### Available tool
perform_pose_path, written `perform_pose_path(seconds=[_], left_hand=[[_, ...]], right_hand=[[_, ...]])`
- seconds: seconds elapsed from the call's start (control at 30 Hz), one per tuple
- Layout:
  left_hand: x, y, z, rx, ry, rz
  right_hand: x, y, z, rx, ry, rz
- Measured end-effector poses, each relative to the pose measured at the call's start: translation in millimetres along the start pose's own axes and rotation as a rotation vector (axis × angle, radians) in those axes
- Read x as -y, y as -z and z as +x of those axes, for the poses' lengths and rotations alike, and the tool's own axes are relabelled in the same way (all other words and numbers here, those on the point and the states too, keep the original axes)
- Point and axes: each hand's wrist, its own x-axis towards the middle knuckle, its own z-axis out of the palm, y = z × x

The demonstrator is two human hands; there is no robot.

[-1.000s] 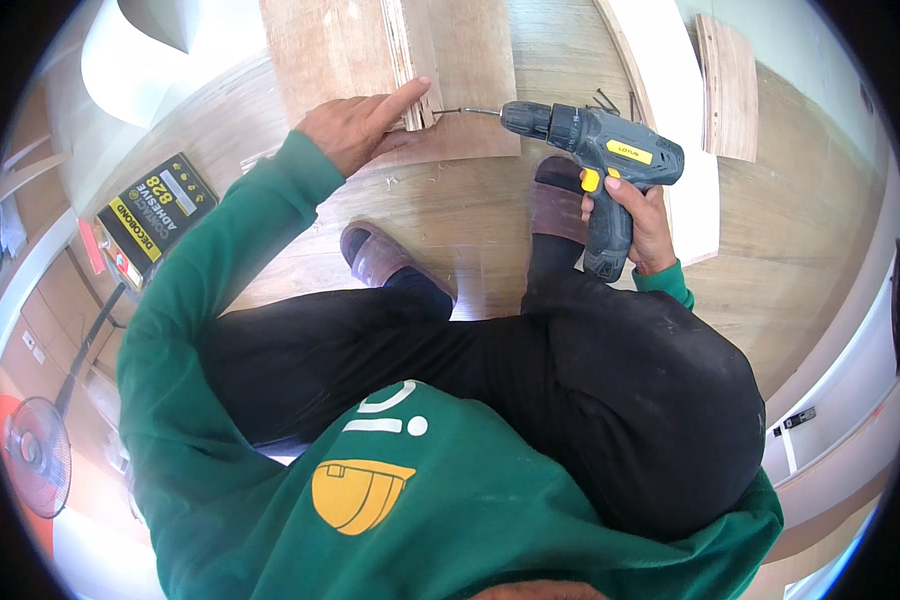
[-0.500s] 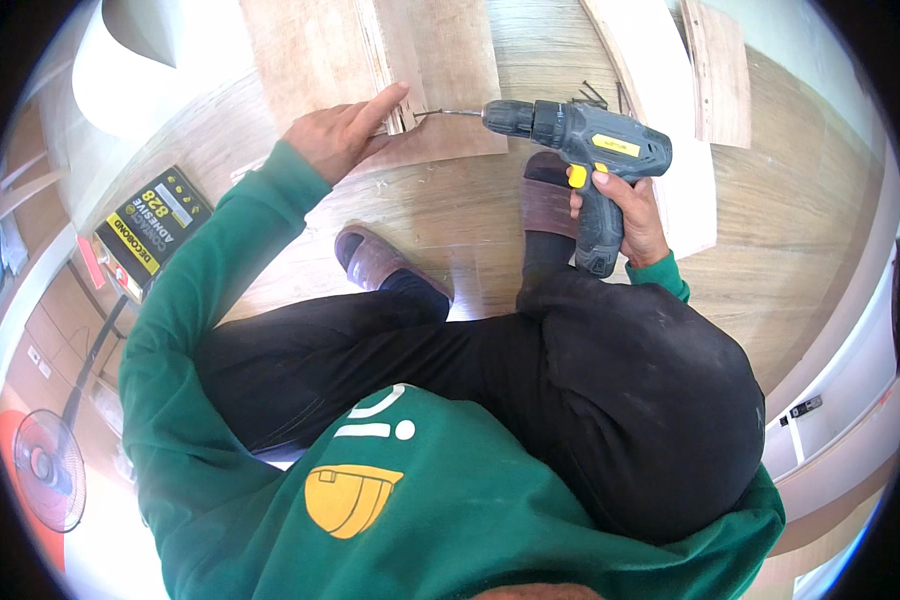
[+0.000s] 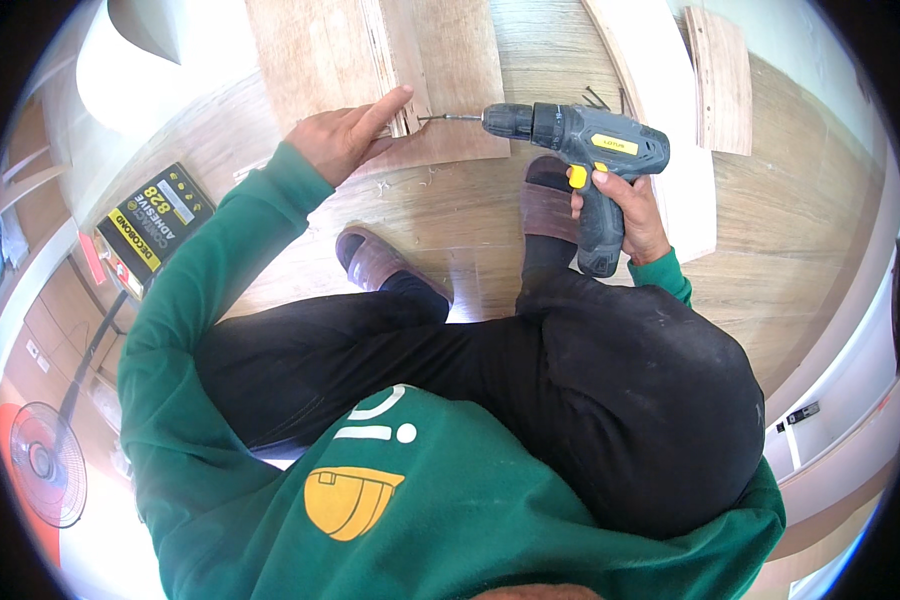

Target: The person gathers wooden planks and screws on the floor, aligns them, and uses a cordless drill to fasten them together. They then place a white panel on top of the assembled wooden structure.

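The right hand is gripping the cordless drill at 1 o'clock, its bit meeting the plywood edge at 12 o'clock beside the bracing, flat-fingered left hand, so a slipping bit is risking a fingertip strike.

The person squats with both knees bent and both arms stretched forward, the sleeves green down to the wrists. The left hand lies palm down at the end of a long, nearly straight arm, its index finger extended forward and to the right while the other fingers rest loosely spread and flat. The right hand sits closer to the body above the right knee, wrist upright, fingers curled tight in a closed grip with the index finger raised near the top.
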Motion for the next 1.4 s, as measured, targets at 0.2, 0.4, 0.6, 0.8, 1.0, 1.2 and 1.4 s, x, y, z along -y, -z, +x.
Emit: perform_pose_path(seconds=[0.2, 0.4, 0.6, 0.8, 1.0, 1.2, 1.4], left_hand=[[-0.8, 1.5, -2.6, 0.057, 0.025, 0.031], [-6.9, 7.2, -4.3, 0.086, 0.128, 0.0], [-5.6, 1.8, -5.1, 0.031, 0.237, -0.092], [-1.2, -0.8, -12.2, -0.073, 0.195, -0.059], [-11.7, -10.5, -9.2, -0.1, 0.15, 0.093], [-17.3, -9.4, -6.9, -0.029, 0.206, -0.007], [-3.3, -20.3, -7.0, -0.077, 0.044, 0.015]], right_hand=[[9.1, 3.7, 6.5, 0.018, -0.057, -0.047], [16.9, 5.3, 13.5, 0.091, -0.024, -0.069], [17.2, 2.8, 13.1, 0.085, -0.019, -0.072], [13.2, 1.5, 11.3, 0.058, -0.008, -0.074], [10.8, 0.2, 9.6, 0.035, 0.009, -0.107], [13.9, -0.5, 9.7, 0.033, 0.001, -0.126], [11.9, 11.4, 9.9, 0.008, 0.015, -0.214]])
